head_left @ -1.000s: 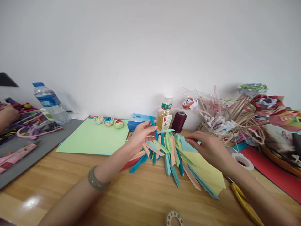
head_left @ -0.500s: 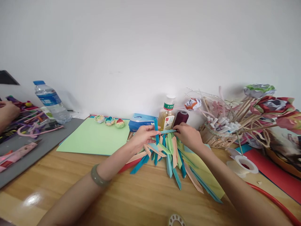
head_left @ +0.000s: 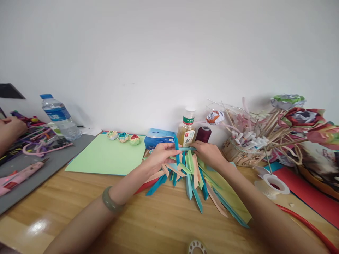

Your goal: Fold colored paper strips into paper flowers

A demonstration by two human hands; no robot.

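Note:
My left hand pinches an upright dark blue paper strip between thumb and fingers. A light blue strip crosses it and runs sideways to my right hand, whose closed fingers grip its right end. Below and between both hands lies a loose heap of folded paper strips in green, peach and blue. Under its right part is a yellow sheet. Behind my hands are a blue tissue pack, a bottle of yellow liquid and a dark purple thread spool.
On the left are a green sheet, small paper rosettes, a water bottle and another person's hand over craft pieces. To the right stand a basket with paper flowers and a white spool. A tape roll lies in front.
My right hand has moved slightly left along the light blue strip, towards my left hand. The view has shifted a little.

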